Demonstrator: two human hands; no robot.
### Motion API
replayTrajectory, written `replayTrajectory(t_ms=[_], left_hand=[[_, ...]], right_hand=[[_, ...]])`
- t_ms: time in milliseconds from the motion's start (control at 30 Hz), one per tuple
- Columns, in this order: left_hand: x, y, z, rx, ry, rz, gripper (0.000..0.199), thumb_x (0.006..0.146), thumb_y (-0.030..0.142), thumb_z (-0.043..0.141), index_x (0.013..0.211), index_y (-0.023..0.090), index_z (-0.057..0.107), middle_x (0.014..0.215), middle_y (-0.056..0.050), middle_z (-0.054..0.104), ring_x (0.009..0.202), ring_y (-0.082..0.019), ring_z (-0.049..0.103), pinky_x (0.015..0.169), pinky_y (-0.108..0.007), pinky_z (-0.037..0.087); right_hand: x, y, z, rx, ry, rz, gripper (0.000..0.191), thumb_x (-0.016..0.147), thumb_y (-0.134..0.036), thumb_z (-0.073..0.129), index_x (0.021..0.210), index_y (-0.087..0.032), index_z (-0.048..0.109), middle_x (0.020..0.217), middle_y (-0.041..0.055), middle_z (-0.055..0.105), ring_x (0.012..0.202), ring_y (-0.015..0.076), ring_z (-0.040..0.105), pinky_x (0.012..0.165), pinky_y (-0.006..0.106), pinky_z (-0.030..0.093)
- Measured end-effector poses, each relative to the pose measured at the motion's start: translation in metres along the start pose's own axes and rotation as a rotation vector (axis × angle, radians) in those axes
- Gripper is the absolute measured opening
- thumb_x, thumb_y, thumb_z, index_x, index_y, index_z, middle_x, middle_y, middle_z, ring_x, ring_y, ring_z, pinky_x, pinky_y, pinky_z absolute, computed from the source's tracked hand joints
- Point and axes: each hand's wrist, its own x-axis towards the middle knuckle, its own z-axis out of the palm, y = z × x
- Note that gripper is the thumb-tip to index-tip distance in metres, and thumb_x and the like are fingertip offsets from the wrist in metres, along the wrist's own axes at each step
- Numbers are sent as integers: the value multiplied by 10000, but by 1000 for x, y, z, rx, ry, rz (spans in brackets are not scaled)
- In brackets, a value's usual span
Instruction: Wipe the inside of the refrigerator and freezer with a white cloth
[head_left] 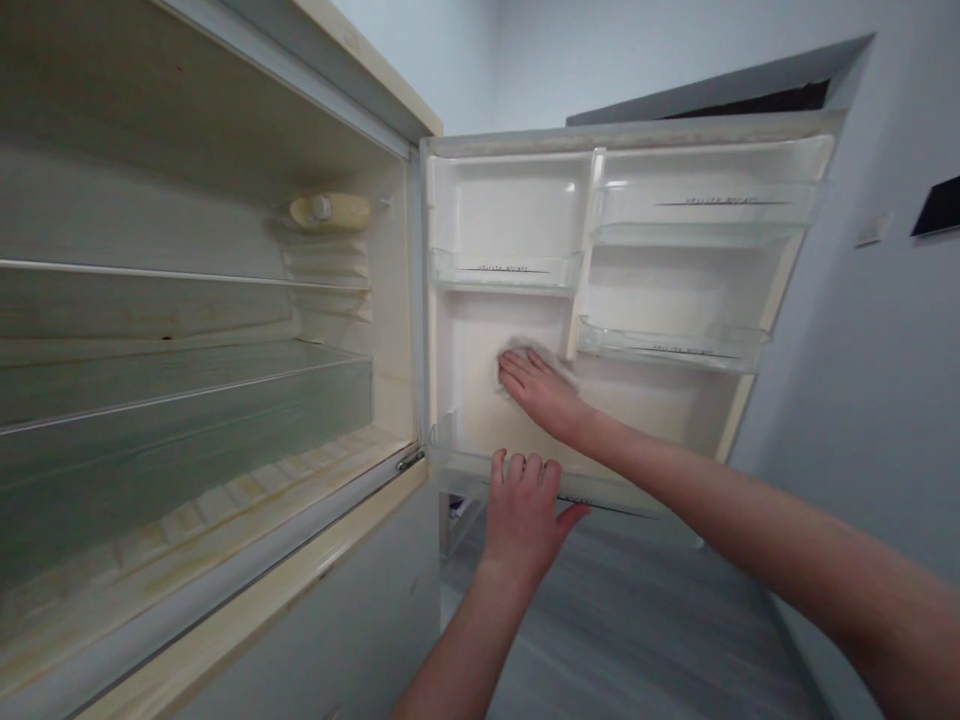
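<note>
My right hand (541, 390) presses a whitish cloth (559, 368) flat against the inner panel of the open fridge door (469, 345), left of the centre divider. Part of the cloth shows beyond the fingers and above the wrist. Lower down, my left hand (525, 505) has its fingers hooked over the rim of the clear bottom door shelf (457, 460), with the thumb out to the right. Clear shelves (506, 272) with dark lettering are fixed higher on the door.
The fridge compartment (394, 390) stands open at the left, with glass shelves (187, 390) and yellowish stains. A pale yellow rounded object (349, 212) is on its upper right wall. Grey floor (600, 620) lies below the door; a wall (862, 400) is at right.
</note>
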Motion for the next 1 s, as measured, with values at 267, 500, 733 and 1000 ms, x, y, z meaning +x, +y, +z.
replayTrajectory(t_ms=[267, 500, 733, 1000], left_hand=[[2, 4, 2, 27, 3, -8, 513, 836, 614, 743, 1104, 186, 651, 1062, -85, 663, 1088, -321, 582, 1156, -607, 366], [0, 3, 0, 50, -6, 6, 498, 848, 639, 708, 1060, 193, 644, 1015, -70, 646, 1049, -311, 572, 1143, -598, 368], [3, 2, 4, 52, -8, 6, 507, 859, 622, 710, 1096, 180, 642, 1070, -79, 658, 1091, -314, 572, 1153, -596, 353], [6, 5, 5, 51, -8, 1, 499, 864, 589, 725, 1135, 180, 639, 1059, -71, 659, 1078, -307, 575, 1163, -595, 342]], right_hand=[[-42, 10, 10, 195, -202, -271, 262, 1022, -128, 516, 1195, -91, 709, 1400, 160, 643, 1405, 241, 536, 1241, 461, 395], [0, 15, -13, 74, 89, 133, 473, 982, -16, 403, 1433, 51, 528, 1581, 296, 398, 1559, 307, 298, 1301, 485, 292], [-59, 16, 15, 558, -349, -265, 254, 998, -111, 547, 1149, -111, 751, 1308, 131, 707, 1340, 207, 600, 1199, 367, 439], [-78, 26, 6, 552, -522, -279, 275, 986, -87, 549, 1109, -164, 783, 1214, 101, 751, 1214, 186, 680, 1101, 329, 510]])
